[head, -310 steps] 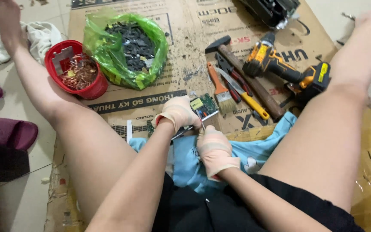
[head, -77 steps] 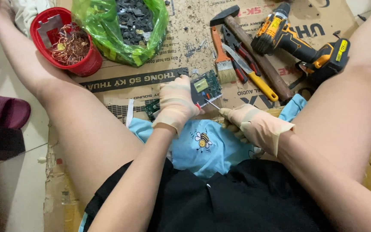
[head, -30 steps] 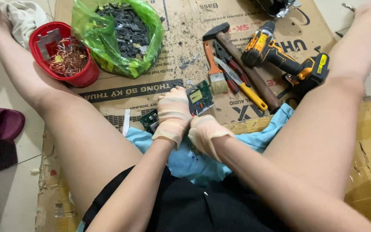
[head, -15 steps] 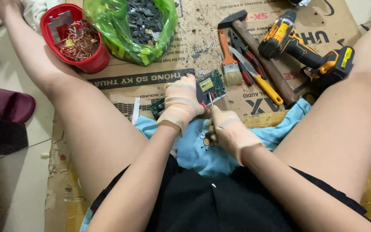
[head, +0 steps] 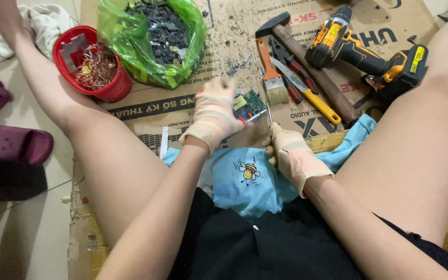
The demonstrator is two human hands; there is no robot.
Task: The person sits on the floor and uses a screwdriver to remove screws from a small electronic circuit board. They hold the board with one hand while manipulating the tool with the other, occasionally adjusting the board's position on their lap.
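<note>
Left hand (head: 214,115) now blurred, lifting slightly on circuit board (head: 250,102); right hand (head: 291,155) pulls back, its thin tool (head: 268,113) tip off the board.

A small green circuit board (head: 251,103) lay tilted on cardboard. At its four o'clock, a thin metal tool (head: 269,113) stood nearly upright.

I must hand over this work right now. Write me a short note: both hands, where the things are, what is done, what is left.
Left hand, gloved, holds the green circuit board over the cardboard.
Right hand, gloved, grips a thin metal tool, tip at the board's edge.
Done: black parts fill the green bag; copper wire lies in the red basket.
Left: this board is still being worked.
</note>
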